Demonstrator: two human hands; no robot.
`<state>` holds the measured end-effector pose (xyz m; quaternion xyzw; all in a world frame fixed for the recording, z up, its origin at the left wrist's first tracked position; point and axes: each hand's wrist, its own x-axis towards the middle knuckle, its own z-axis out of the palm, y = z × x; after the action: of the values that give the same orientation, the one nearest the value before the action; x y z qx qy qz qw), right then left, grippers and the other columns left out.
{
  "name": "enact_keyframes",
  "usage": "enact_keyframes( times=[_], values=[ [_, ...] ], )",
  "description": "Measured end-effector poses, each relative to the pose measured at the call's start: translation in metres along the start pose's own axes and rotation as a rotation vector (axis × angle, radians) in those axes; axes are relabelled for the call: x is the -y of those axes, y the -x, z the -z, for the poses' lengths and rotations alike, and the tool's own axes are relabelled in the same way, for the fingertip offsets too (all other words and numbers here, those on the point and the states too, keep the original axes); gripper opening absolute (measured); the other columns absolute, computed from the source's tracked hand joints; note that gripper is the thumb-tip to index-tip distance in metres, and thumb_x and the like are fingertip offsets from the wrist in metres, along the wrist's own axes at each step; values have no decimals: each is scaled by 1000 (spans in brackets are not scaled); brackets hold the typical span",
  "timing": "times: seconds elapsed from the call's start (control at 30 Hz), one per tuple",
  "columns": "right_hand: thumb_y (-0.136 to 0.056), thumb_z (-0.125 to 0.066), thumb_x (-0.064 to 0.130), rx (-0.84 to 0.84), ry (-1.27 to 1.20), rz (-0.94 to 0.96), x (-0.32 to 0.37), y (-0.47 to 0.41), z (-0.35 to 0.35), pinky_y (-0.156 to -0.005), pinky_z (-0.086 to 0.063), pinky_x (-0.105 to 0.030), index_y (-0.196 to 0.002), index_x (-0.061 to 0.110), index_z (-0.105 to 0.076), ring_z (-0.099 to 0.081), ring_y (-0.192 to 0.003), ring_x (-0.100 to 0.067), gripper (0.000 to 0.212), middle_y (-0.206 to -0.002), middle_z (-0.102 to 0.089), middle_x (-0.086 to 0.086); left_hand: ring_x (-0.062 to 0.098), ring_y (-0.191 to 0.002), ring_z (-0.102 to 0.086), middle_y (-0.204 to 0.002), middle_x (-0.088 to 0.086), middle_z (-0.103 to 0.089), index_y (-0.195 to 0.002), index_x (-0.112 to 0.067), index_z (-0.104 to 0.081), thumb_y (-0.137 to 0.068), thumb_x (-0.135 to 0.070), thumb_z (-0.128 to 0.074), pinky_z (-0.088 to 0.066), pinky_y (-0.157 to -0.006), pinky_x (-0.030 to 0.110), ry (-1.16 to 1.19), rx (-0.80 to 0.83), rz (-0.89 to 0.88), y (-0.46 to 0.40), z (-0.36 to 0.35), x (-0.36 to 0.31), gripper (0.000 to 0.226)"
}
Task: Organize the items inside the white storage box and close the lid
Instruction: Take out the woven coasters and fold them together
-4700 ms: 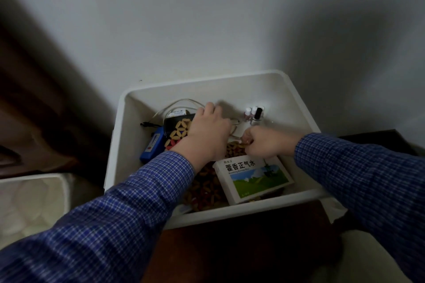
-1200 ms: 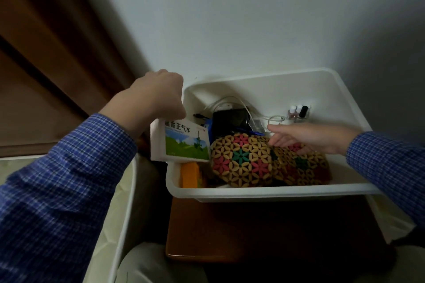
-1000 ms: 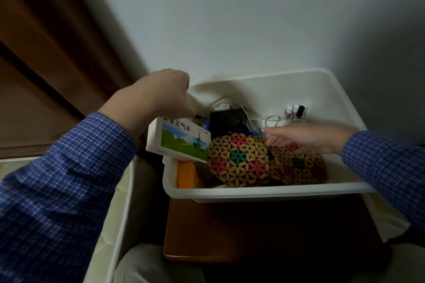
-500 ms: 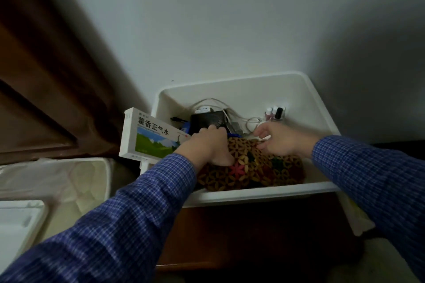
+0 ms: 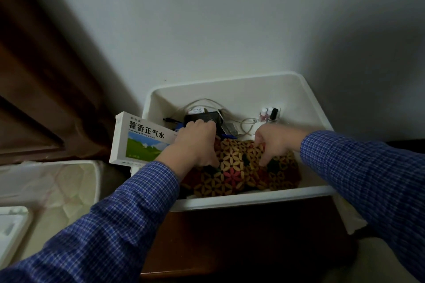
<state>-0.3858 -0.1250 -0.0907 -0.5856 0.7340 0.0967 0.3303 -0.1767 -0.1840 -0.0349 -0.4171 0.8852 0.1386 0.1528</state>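
**Both hands down on the patterned mats in the box**

Now my left hand (image 5: 195,145) and my right hand (image 5: 273,142) are both inside the open white plastic storage box (image 5: 241,200), which stands against the grey wall (image 5: 207,30) on a dark brown wooden surface (image 5: 241,236). Each hand's fingers curl down into the stack of woven floral mats in tan, red and dark green (image 5: 236,172), gripping them at the box's middle. At 9 o'clock from my left hand a white cardboard medicine carton with a green landscape print (image 5: 140,140) rests tilted over the box's left rim. At 12 o'clock from that hand lie a black rectangular device (image 5: 203,117) and thin white cables (image 5: 246,124). At 12 o'clock from my right hand, small nail polish bottles (image 5: 269,114) stand upright near the back wall. A white lid-like tray (image 5: 11,230) lies outside at 8 o'clock, well apart.
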Motion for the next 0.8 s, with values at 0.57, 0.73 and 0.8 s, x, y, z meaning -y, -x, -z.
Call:
enact_keyframes(
  times=[0.57, 0.73, 0.8],
  values=[
    [-83, -60, -3, 255, -1079, 115, 7, 10, 12, -95, -56, -43, -114, -4, -62, -70, -110, -29, 32, -116, -73, -15, 29, -101, -72, -107, 14, -75, -110, -11, -70, -94, -21, -65, -55, -97, 46, 845, 151, 69, -3, 4, 29, 20],
    [-92, -64, 10, 241, -1125, 93, 22, -1, -11, -110, -44, -48, -124, 5, -63, -64, -119, -25, 32, -124, -70, -10, 22, -97, -74, -107, 7, -76, -112, -15, -71, -93, -46, -63, -56, -91, 38, 1093, 183, 112, -5, 2, 27, 37],
    [-93, -64, 12, 224, -1169, 113, 25, -3, -11, -109, -45, -47, -121, 7, -64, -64, -119, -25, 28, -121, -72, -8, 20, -98, -73, -106, 2, -77, -111, -15, -70, -81, -44, -78, -56, -91, 37, 963, 215, 36, -5, -1, 29, 42]
  ],
)
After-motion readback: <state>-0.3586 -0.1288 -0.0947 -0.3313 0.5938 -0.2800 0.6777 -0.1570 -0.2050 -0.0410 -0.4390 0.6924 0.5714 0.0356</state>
